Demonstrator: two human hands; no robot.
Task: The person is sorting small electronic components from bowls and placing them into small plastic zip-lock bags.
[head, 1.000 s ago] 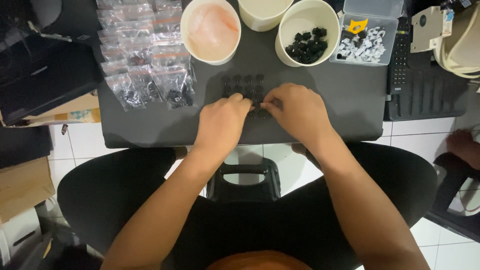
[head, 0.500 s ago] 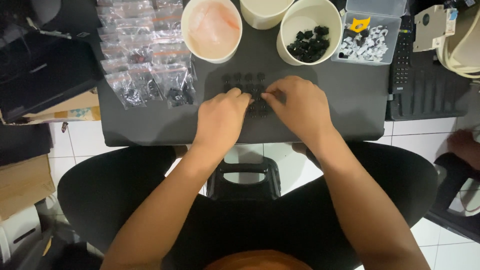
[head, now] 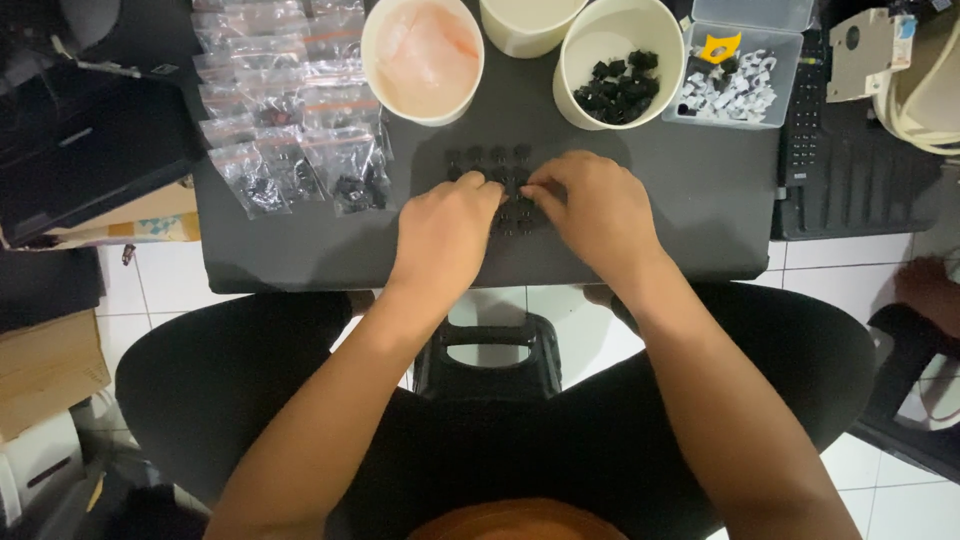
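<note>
Two hands work a cluster of small black parts (head: 490,165) on a dark mat (head: 300,250).

Left hand (head: 440,235) and right hand (head: 600,215) curl over the cluster, fingertips meeting; whether either grips a part is unclear. Sorting seems underway, needing fine pinches. Beyond the cluster, a tub (head: 620,60) holds more parts; knuckles hide several.

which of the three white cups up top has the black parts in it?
The right-hand white cup, beside the clear plastic box. It holds small black pieces; the left cup holds something pinkish, and the middle cup is cut off at the frame edge.
</note>
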